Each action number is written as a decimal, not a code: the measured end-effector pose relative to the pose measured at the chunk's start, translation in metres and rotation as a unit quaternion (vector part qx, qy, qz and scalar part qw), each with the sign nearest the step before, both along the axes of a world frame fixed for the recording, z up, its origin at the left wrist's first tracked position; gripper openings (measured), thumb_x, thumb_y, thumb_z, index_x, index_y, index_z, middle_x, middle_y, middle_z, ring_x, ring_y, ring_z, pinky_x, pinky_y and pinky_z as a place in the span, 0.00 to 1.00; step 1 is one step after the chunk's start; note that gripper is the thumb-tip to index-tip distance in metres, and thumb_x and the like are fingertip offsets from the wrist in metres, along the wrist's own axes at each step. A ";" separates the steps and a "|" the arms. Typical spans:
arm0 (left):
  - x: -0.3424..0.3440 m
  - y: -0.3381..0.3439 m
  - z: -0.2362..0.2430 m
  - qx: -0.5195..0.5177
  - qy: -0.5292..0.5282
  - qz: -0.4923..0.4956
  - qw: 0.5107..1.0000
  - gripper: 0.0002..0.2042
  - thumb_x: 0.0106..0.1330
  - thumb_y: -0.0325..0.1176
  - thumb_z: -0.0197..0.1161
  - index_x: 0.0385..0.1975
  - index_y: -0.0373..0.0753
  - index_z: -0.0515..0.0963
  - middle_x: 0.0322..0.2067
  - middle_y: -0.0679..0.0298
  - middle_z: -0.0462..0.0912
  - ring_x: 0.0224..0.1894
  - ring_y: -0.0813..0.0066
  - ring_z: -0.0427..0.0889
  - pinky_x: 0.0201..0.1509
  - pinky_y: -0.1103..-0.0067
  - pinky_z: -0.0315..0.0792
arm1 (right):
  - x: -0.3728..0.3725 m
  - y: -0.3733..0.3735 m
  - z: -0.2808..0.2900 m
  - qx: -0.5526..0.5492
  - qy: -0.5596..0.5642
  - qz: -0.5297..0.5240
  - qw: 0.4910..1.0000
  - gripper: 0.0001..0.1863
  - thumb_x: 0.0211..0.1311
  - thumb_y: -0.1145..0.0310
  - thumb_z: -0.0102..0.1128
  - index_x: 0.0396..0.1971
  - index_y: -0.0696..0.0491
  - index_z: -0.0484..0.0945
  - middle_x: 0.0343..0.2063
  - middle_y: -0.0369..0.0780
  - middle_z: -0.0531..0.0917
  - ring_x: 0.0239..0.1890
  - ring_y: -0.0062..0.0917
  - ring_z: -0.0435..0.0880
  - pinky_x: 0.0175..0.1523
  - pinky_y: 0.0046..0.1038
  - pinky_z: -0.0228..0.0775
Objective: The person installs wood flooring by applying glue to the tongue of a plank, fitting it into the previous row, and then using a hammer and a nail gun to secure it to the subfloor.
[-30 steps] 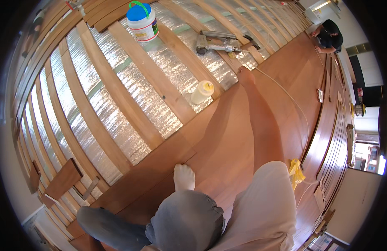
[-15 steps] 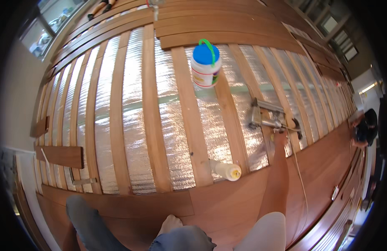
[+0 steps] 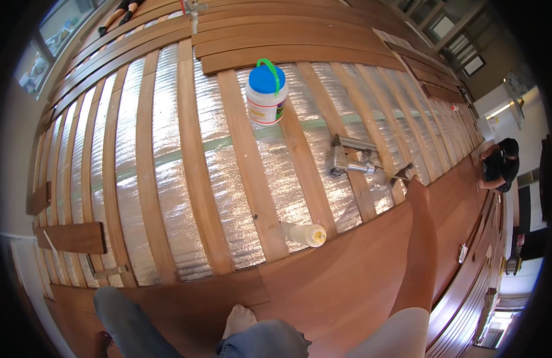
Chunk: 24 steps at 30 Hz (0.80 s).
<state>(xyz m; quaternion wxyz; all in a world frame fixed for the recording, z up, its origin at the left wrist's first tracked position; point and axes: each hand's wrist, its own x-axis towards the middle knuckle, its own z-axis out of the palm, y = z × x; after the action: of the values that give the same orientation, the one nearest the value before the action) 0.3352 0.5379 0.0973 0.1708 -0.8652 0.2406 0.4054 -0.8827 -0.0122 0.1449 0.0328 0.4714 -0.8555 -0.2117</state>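
My right hand (image 3: 417,187) reaches out, fingers closed on a black-handled hammer (image 3: 402,173). Left of it a silver nail gun (image 3: 347,160) with a hose lies across the pale wooden battens (image 3: 258,221) over foil sheeting (image 3: 195,179). A white bucket (image 3: 265,104) with blue lid and green handle stands farther back. Nearer, a translucent bottle (image 3: 307,235) with a yellow cap is by the laid floorboards (image 3: 335,268). At the lower left, my left hand (image 3: 104,341) is low beside my grey-clad knee, its fingers too dim to read.
Another person (image 3: 501,161) in dark clothes crouches at the right; someone's legs (image 3: 119,15) show at the far upper left. Loose boards (image 3: 70,235) and a metal bar (image 3: 108,269) lie at left, more planks (image 3: 306,30) at the back, and board stacks (image 3: 467,298) at right.
My view has swung toward the battens. My right arm has stretched to the hammer, which has shifted slightly and is now in my grip.
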 end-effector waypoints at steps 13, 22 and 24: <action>0.029 0.045 -0.047 -0.103 0.022 0.065 0.992 0.04 0.60 0.26 0.61 0.29 0.31 0.78 0.17 0.53 0.80 0.12 0.65 0.78 0.13 0.71 0.71 | 0.173 0.133 0.078 -0.190 -0.725 -0.193 0.633 0.13 0.55 0.73 0.56 0.40 0.61 0.74 0.26 0.39 0.76 0.21 0.19 0.74 0.18 0.22 0.66; 0.071 0.043 -0.099 -0.119 -0.103 -0.134 0.978 0.16 0.62 0.33 0.60 0.48 0.33 0.78 0.43 0.51 0.81 0.43 0.55 0.80 0.48 0.64 0.73 | 0.376 0.188 0.133 -0.219 -0.816 -0.033 0.534 0.24 0.59 0.70 0.62 0.53 0.58 0.66 0.28 0.39 0.74 0.20 0.21 0.73 0.20 0.22 0.68; 0.076 0.038 -0.124 -0.180 -0.112 -0.171 0.962 0.17 0.62 0.33 0.60 0.50 0.34 0.78 0.47 0.51 0.79 0.48 0.53 0.78 0.53 0.64 0.71 | 0.417 0.165 0.117 -0.265 -0.695 0.031 0.668 0.15 0.61 0.71 0.62 0.46 0.54 0.70 0.23 0.34 0.72 0.18 0.16 0.71 0.22 0.20 0.67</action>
<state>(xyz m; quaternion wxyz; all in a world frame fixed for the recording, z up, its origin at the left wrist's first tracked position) 0.4115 0.5755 -0.0263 0.1052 -0.8674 0.4334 0.2208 -0.4657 0.1530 0.2619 -0.4406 0.4801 -0.6356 0.4140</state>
